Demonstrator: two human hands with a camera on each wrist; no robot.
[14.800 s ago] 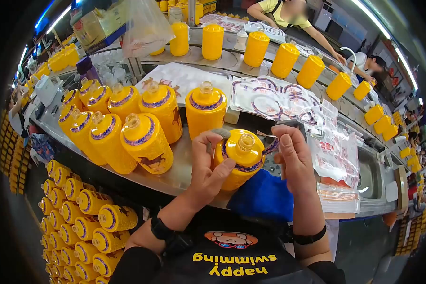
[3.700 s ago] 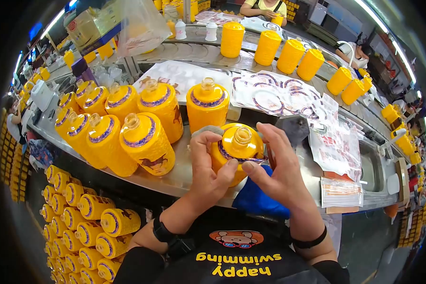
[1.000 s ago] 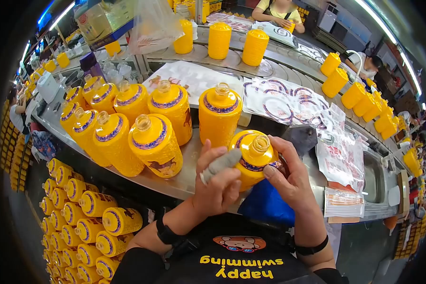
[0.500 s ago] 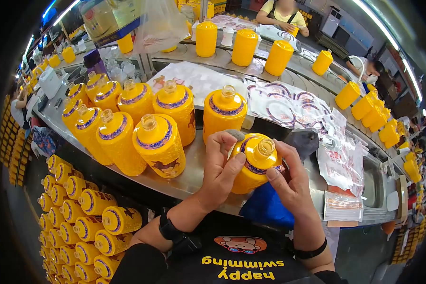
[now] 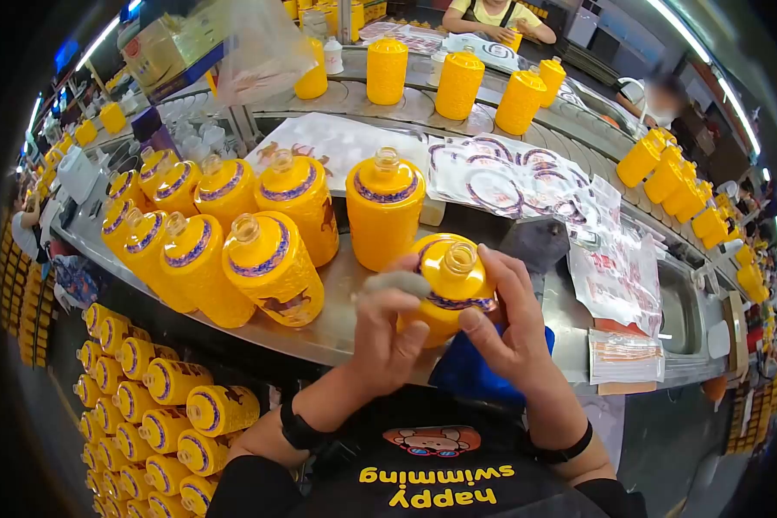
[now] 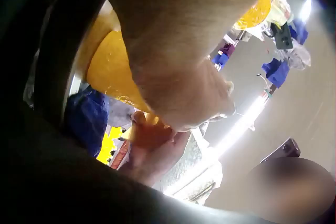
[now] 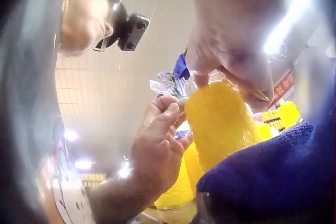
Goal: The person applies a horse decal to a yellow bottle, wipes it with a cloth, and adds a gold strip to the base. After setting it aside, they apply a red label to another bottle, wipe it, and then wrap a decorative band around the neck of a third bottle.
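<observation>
Between my hands in the head view stands a yellow glass bottle (image 5: 445, 325) with a clear neck, tilted slightly. A purple patterned decal band (image 5: 459, 303) lies around its shoulder, with one end near my right thumb. My right hand (image 5: 514, 324) grips the bottle's right side, thumb in front and fingers behind. My left hand (image 5: 390, 332) is at the left side, blurred, its grey-covered finger (image 5: 397, 283) reaching to the shoulder while the other fingers bend. The right wrist view shows the bottle (image 7: 215, 119) with the left hand (image 7: 157, 145) beside it.
Several banded bottles (image 5: 276, 268) stand on the left of the metal bench, another (image 5: 387, 211) just behind. Decal sheets (image 5: 492, 177) lie at the back. A blue cloth (image 5: 483, 367) lies by the bottle. Beyond runs a conveyor (image 5: 337, 97); a sink (image 5: 684, 298) is at right.
Early on, my right hand held the band's loose end away from the bottle; now the band lies against it. Since half a second ago, my left thumb and fingers have come off the bottle's front.
</observation>
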